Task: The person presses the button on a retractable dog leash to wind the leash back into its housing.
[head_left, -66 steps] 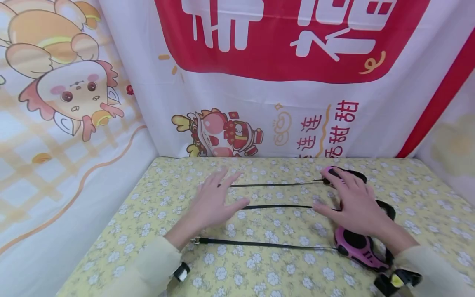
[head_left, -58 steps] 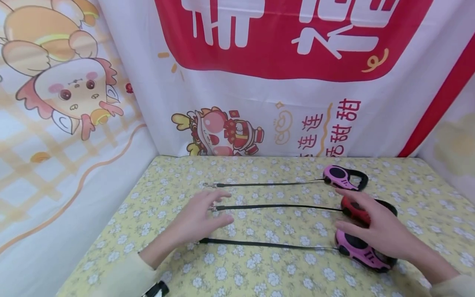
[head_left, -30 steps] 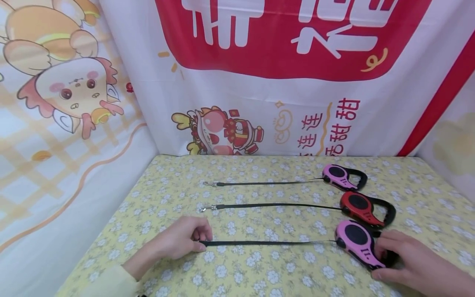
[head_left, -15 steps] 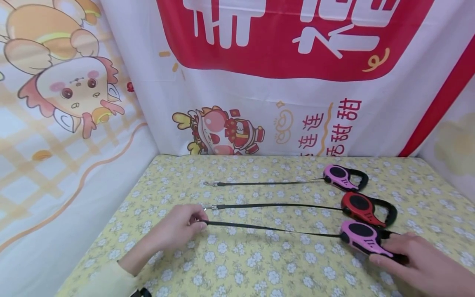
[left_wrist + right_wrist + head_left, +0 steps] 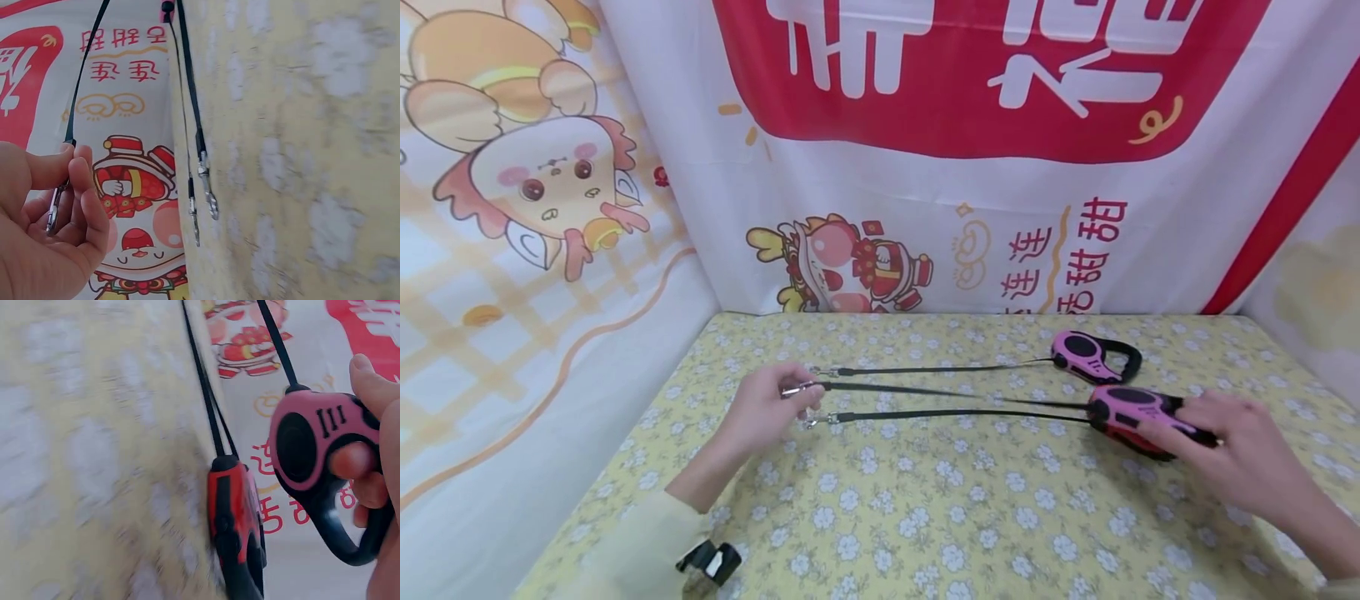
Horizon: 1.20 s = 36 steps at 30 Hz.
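My right hand (image 5: pixel 1240 450) grips the black handle of a pink retractable dog leash (image 5: pixel 297 444), lifted off the table. In the head view its case partly covers a red retractable leash (image 5: pixel 228 506) lying below it. My left hand (image 5: pixel 767 408) pinches the clip end of the held leash's black strap (image 5: pixel 78 94); the metal clip (image 5: pixel 55 209) hangs inside the palm. The strap stretches between both hands, above the table. Farther back a second pink leash (image 5: pixel 1078 354) lies with its strap drawn out leftward to its clip (image 5: pixel 823 372).
A table with a yellow floral cloth (image 5: pixel 925 533) carries the leashes. The red leash's clip (image 5: pixel 822 421) lies just right of my left wrist. Behind stands a white printed curtain (image 5: pixel 1037 183), with another printed cloth (image 5: pixel 550 333) along the left side.
From hovering open, both hands came down to the nearest pink leash and took hold of its clip end and handle. They have since raised it and carried it back over the red leash.
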Tool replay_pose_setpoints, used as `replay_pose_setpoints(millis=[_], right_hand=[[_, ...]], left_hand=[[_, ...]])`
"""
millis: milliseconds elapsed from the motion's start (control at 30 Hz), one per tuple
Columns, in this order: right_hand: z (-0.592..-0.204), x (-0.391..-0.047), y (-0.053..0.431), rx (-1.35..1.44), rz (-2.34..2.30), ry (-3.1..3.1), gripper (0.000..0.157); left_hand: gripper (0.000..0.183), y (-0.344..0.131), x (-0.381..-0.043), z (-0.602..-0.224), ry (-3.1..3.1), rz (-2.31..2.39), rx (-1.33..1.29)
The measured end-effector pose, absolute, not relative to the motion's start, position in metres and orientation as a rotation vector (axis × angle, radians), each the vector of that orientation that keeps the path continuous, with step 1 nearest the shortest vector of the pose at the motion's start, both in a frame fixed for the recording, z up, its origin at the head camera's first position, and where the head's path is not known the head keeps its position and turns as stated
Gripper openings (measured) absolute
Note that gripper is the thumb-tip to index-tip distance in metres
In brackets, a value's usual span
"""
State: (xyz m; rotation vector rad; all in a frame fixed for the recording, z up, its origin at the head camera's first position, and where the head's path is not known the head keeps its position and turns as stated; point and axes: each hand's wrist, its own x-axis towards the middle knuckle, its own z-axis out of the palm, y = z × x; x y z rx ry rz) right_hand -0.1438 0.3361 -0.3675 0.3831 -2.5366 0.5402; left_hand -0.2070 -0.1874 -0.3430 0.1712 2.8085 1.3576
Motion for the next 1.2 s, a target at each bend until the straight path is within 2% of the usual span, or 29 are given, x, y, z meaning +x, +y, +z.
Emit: replay_pose_setpoints(millis=[333, 533, 733, 1033, 1200], right_hand=[[-0.354, -0.194, 0.335, 0.285, 0.639, -2.391, 0.063], [-0.354, -0.219, 0.330, 0.233, 0.679, -2.354, 0.064], [-0.358, -0.229, 0.326, 0.217, 0.730, -2.322, 0.064], [-0.367, -0.230, 0.331, 0.260, 0.771, -2.287, 0.060], [-0.363, -0.228, 0.336, 0.265, 0.749, -2.405, 0.042]], left_hand=[[0.012, -0.170, -0.243, -0.329, 2.828, 1.517, 0.160], [0.019, -0.165, -0.262, -0.323, 2.837, 1.603, 0.069], [0.022, -0.163, -0.271, -0.325, 2.807, 1.682, -0.005], [0.021, -0.162, -0.275, -0.333, 2.798, 1.712, 0.000], [0.021, -0.167, -0.272, -0.332, 2.834, 1.673, -0.013]])
